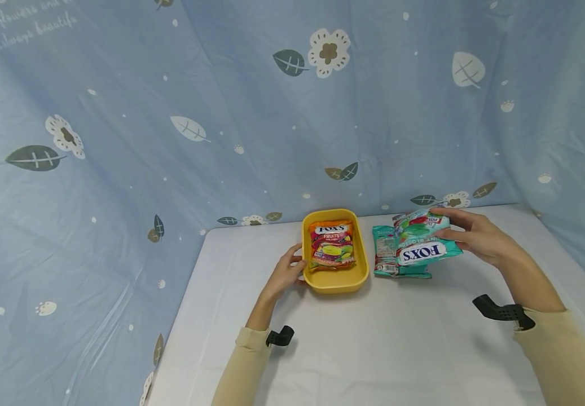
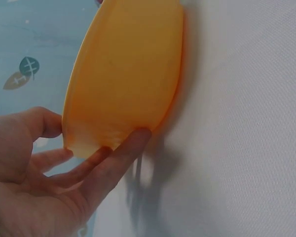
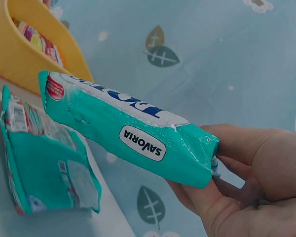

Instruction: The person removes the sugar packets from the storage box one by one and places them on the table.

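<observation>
My left hand (image 1: 287, 270) is at the left side of a yellow plastic container (image 1: 335, 289), holding its wall. In the left wrist view, the fingertips (image 2: 140, 136) rest along the container's outer wall while the thumb meets its rim. An orange bag of Fox's fruit candy (image 1: 331, 243) lies inside. My right hand (image 1: 490, 239) pinches one end of a teal bag of Fox's candy (image 1: 421, 239). This bag is tilted above a second teal candy bag (image 1: 386, 251), partly covering it in the head view. The right wrist view shows the second bag's printed back (image 3: 54, 158).
A white cloth-covered table (image 1: 399, 338) carries the container and bags. Blue curtain (image 1: 251, 129) with leaves and flowers hangs behind the table and along its sides. Black straps (image 1: 505, 312) circle both wrists over beige sleeves.
</observation>
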Demonstrator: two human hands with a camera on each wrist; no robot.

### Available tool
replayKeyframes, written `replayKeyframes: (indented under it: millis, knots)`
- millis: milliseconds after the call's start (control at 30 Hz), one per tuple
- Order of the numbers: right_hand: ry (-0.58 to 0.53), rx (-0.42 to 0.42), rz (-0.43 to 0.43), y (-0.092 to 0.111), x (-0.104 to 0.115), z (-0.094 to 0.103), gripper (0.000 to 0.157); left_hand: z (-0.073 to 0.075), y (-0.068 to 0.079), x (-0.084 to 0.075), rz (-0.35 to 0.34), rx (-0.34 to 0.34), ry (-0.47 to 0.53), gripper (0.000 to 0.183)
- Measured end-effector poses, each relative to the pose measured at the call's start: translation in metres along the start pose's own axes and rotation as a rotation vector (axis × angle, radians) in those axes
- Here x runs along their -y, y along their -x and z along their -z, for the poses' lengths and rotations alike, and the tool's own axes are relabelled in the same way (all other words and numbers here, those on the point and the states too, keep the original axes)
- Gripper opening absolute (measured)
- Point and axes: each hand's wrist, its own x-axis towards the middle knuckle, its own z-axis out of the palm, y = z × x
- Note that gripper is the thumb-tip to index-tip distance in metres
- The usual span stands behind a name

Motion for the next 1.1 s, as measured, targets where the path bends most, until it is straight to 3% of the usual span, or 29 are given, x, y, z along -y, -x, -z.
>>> replayKeyframes:
  millis: [567, 800, 1100]
  knots:
    - [0.008, -0.014, 0.001, 0.014, -0.023, 0.024, 0.064, -0.003, 0.005, -0.005, 0.001, -0.014, -0.003, 0.059]
    - [0.03, -0.015, -0.026, 0.021, -0.032, 0.033, 0.064, -0.002, -0.006, 0.01, 0.004, 0.005, 0.025, 0.06]
    - [0.029, -0.009, -0.052, 0.023, -0.041, 0.043, 0.063, -0.002, -0.015, 0.028, -0.007, -0.037, -0.008, 0.059]
